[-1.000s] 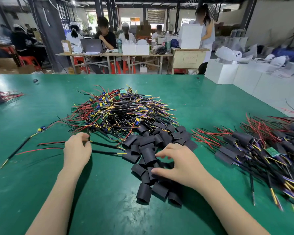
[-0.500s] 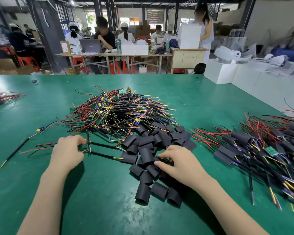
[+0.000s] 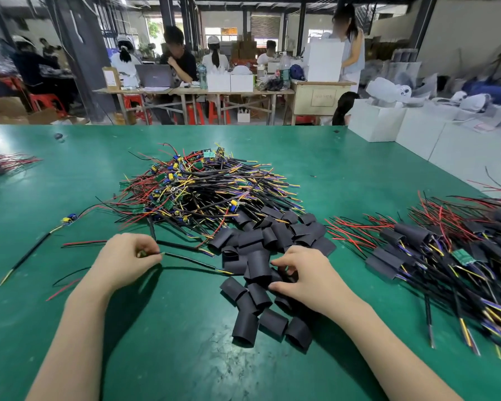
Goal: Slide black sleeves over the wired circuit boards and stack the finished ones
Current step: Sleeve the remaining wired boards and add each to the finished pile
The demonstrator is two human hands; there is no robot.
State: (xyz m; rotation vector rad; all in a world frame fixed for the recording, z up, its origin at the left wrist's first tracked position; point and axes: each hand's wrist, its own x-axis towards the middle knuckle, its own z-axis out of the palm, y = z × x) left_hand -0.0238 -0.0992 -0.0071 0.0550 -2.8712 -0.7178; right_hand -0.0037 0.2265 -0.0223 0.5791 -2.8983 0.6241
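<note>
A tangled heap of wired circuit boards lies mid-table. In front of it sits a loose pile of black sleeves. My left hand grips one wired circuit board; its black cable runs right toward the sleeves and its red and black leads trail left. The board itself is hidden in my fist. My right hand rests on the sleeve pile, thumb and fingers pinching a black sleeve. A stack of sleeved boards lies at the right.
A single wired board lies apart at the left. More wires sit at the far left edge of the green table. White boxes stand at the back right. Several people work at tables behind.
My left hand has drawn the board a little toward me and right, dragging its wires. My right hand has shifted slightly on the sleeve pile, closing on a sleeve.
</note>
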